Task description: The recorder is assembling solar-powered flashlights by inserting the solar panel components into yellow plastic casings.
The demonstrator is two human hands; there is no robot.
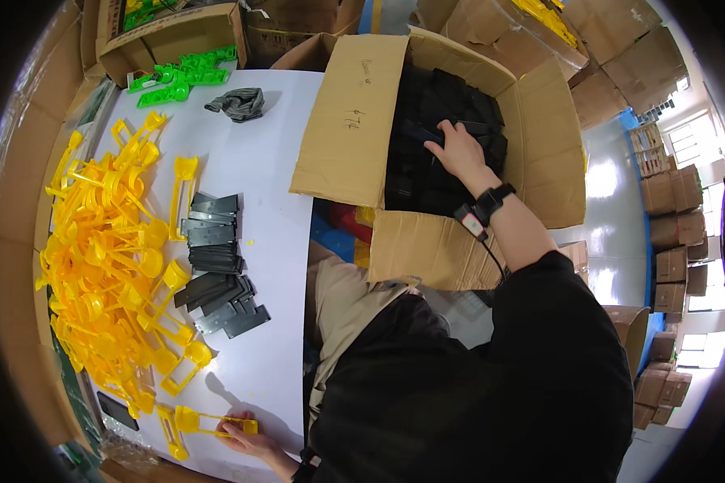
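Observation:
At the lower part of the white table, my left hand (248, 441) is closed around one end of a yellow plastic frame with a rounded scoop-like end (187, 419). A second yellow piece (171, 435) lies just beside it. My right hand (459, 151) reaches into an open cardboard box (350, 121) on the right, thumb and fingers apart on top of the flat black plastic pieces (439, 181) inside. Whether one of these is between the fingertips is hard to make out. More black plates (215, 233) lie in an overlapping row on the table.
A big heap of yellow parts (105, 241) covers the table's left side. Green plastic parts (177, 76) and a crumpled grey cloth (238, 105) lie at the far end. A dark phone (118, 410) rests near the left edge. Stacked cartons (673, 193) stand at right.

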